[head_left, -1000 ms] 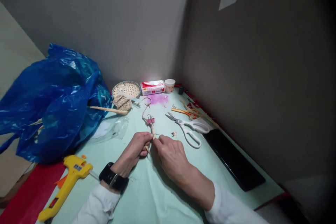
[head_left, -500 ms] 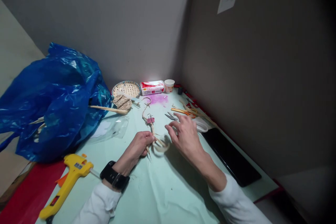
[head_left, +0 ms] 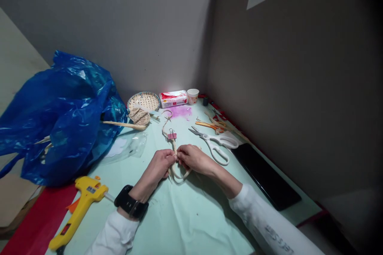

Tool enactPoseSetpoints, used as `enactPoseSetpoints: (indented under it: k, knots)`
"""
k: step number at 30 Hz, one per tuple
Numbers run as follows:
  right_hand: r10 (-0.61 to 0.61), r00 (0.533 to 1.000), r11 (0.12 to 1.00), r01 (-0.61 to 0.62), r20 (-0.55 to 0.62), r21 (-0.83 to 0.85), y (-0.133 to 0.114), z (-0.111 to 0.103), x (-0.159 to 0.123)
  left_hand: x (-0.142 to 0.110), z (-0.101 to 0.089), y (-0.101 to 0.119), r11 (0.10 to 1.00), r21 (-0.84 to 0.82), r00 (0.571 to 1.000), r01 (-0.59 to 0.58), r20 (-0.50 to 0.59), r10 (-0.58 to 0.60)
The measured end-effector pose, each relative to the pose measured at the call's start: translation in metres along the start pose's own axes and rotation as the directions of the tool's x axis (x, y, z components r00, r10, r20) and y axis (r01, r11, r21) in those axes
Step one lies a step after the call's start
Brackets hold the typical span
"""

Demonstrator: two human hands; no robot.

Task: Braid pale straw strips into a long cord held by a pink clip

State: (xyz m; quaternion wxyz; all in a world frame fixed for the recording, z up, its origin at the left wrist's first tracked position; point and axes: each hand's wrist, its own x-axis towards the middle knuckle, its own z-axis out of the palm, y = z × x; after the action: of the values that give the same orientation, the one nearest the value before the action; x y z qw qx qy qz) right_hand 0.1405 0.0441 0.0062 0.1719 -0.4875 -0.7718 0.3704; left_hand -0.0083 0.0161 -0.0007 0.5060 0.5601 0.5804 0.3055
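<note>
A pale braided cord of plant fibre (head_left: pixel 174 145) runs down the table toward me, with a pink binder clip (head_left: pixel 172 136) gripping it. My left hand (head_left: pixel 161 162) pinches the braid just below the clip. Beside it, my right hand (head_left: pixel 193 158) is closed on the same fibres, its fingertips almost meeting the left ones. A loose strand loops below both hands, and short ends poke out under the left fingers. The exact crossing of the strands is hidden by my fingers. White-handled scissors (head_left: pixel 214 142) lie partly spread to the right of my right hand.
To the left are a blue plastic bag (head_left: pixel 74 115) and a yellow glue gun (head_left: pixel 80 211). Toward the wall stand a woven basket (head_left: pixel 149 97), a tissue pack (head_left: pixel 173 99) and a paper cup (head_left: pixel 193 96). A black tray-like object (head_left: pixel 266 175) lies along the right edge.
My right hand has come down and left from above the scissors and closed on the fibres. The scissors are now uncovered. My left hand keeps its pinch.
</note>
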Motion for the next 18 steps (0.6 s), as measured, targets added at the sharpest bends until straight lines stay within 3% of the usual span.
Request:
enactPoseSetpoints:
  k: [5,9,14,18]
  knots:
    - [-0.004,0.996,0.997,0.010,-0.086,0.073,0.002,0.005,0.003,-0.003,-0.001,0.004,0.938,0.326,0.982,-0.118,-0.100,0.158]
    - [0.002,0.985,0.991,0.022,-0.174,0.134,0.005,0.011,0.003,-0.012,0.002,0.006,0.832,0.540,0.958,-0.123,-0.155,0.242]
    - [0.054,0.973,0.968,0.004,-0.226,0.250,0.012,0.015,0.001,-0.026,-0.004,0.013,0.760,0.644,0.959,-0.090,-0.149,0.240]
    - [0.118,0.979,0.905,-0.037,-0.167,0.423,0.014,0.015,0.001,-0.038,0.003,0.016,0.743,0.663,0.963,-0.095,-0.128,0.237]
